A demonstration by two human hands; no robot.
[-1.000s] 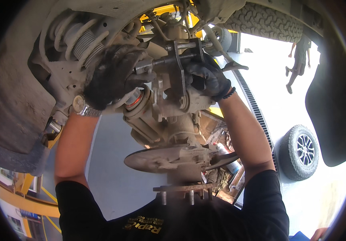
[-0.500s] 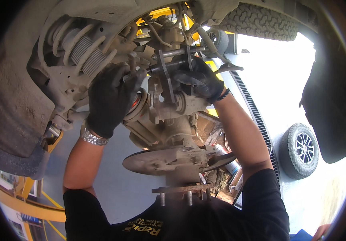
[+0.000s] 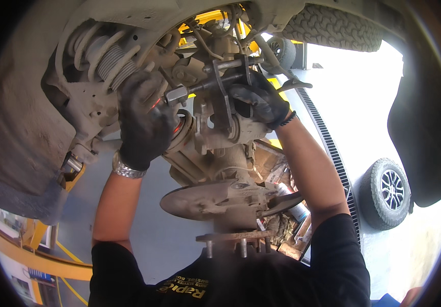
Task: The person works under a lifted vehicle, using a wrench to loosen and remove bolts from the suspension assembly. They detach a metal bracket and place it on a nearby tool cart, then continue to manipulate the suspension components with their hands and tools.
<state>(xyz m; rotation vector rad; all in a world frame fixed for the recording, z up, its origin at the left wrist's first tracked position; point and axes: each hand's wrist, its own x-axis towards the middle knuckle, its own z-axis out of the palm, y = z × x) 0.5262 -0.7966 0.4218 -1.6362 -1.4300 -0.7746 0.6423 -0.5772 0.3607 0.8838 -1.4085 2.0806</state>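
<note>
A dark metal screw press tool [image 3: 224, 100], two flat plates joined by threaded rods, sits on the suspension beside a round bushing end [image 3: 236, 129]. My right hand [image 3: 258, 102], in a black glove, is closed around the tool's right side, fingers curled by the far plate. Its screw ends at the left in a large hex head [image 3: 177, 95]. Just left of that head is my left hand [image 3: 148, 120], also gloved; its fingers are smeared by motion and partly hidden, and a thin red-orange streak shows by them. Whether it grips anything is unclear.
A coil spring [image 3: 109, 61] rises at upper left. Below the hands hang a brake dust shield [image 3: 195, 200] and a hub flange with studs [image 3: 235, 237]. A cluttered box [image 3: 281, 225] sits beneath. A loose wheel [image 3: 385, 194] is on the floor right, past a drain grate [image 3: 328, 138].
My left hand has moved off the screw's end, slightly left and down, uncovering the hex head. My right hand stays on the tool. The whole view has shifted slightly.
</note>
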